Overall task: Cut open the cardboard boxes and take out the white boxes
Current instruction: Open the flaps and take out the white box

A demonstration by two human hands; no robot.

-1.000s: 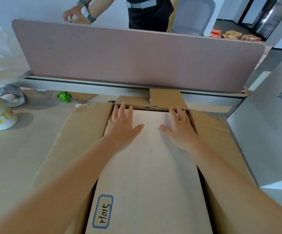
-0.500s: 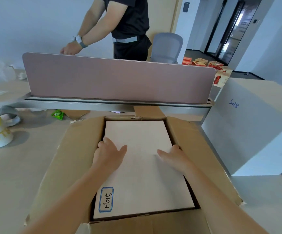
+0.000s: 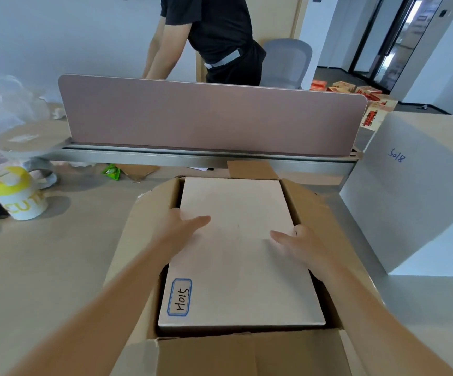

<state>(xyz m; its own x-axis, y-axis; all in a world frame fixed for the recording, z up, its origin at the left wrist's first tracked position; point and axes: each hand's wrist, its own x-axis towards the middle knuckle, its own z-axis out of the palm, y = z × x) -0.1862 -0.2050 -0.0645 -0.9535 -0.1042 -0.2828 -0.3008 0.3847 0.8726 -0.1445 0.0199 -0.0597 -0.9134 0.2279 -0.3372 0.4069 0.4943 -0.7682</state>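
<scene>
Open cardboard box (image 3: 247, 351) on the pale desk (image 3: 43, 267), all four flaps folded outward, near flap at the bottom edge of the view. Inside it, a flat white box (image 3: 236, 267), top face up, filling most of the opening, dark gaps along its left, right and near sides. Blue-outlined label (image 3: 180, 297) with handwritten "H015" at the near left corner of the white box. Left hand (image 3: 183, 232) at the left edge of the white box, thumb lying on the top face, fingers curled down over the edge into the gap between white box and cardboard wall. Right hand (image 3: 298, 244) at the right edge, thumb likewise on the top face, fingers wrapped down over that side; fingertips of both hands hidden in the gaps. To the right, just beside the cardboard box, a second white box (image 3: 415, 191) standing upright, "S018" written in blue on its face. Behind, a pink desk divider (image 3: 211, 115) on a metal rail. At left, a white cup with yellow lid (image 3: 16, 195), a green wrapper (image 3: 111, 171) and clear plastic wrap (image 3: 5, 104). Beyond the divider, another person in a black shirt (image 3: 209, 25) leaning over, a grey office chair (image 3: 287, 62), and red-printed cartons (image 3: 355, 90) on the floor.
</scene>
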